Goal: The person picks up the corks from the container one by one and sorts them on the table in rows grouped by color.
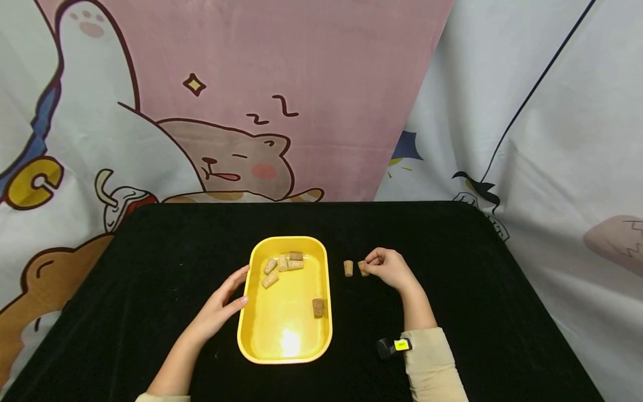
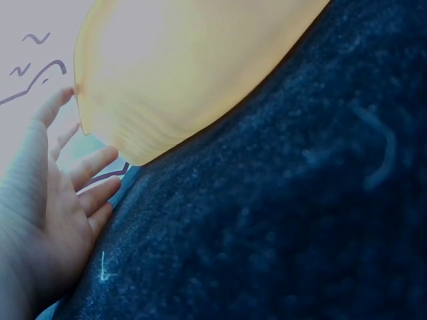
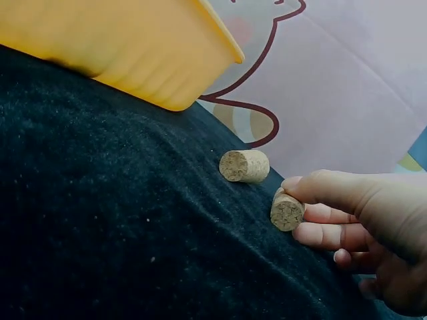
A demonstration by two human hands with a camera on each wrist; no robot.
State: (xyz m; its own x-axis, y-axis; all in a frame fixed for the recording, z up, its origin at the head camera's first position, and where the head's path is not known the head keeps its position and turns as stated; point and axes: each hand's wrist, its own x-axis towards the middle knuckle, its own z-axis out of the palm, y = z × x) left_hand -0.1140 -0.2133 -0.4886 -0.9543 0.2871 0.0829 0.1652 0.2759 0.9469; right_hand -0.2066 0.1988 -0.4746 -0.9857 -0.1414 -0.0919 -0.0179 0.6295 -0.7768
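A yellow tray (image 1: 283, 357) lies on the black cloth, with several corks (image 1: 270, 280) grouped in its far half and a darker cork (image 1: 318, 308) by its right wall. At the tray's left side, my left hand (image 1: 217, 310) touches the rim and outer wall with extended fingers, as the left wrist view also shows. To the right of the tray, my right hand (image 1: 394, 272) pinches a cork (image 3: 287, 212) between thumb and fingers, low over the cloth. Just left of it, another cork (image 3: 245, 166) lies on its side on the cloth, apart from the tray.
Black cloth (image 1: 452, 312) covers the table. Behind it hangs a curtain (image 1: 326, 67) with cartoon animals. A small black device with a yellow label (image 1: 401, 345) sits at the right sleeve's cuff.
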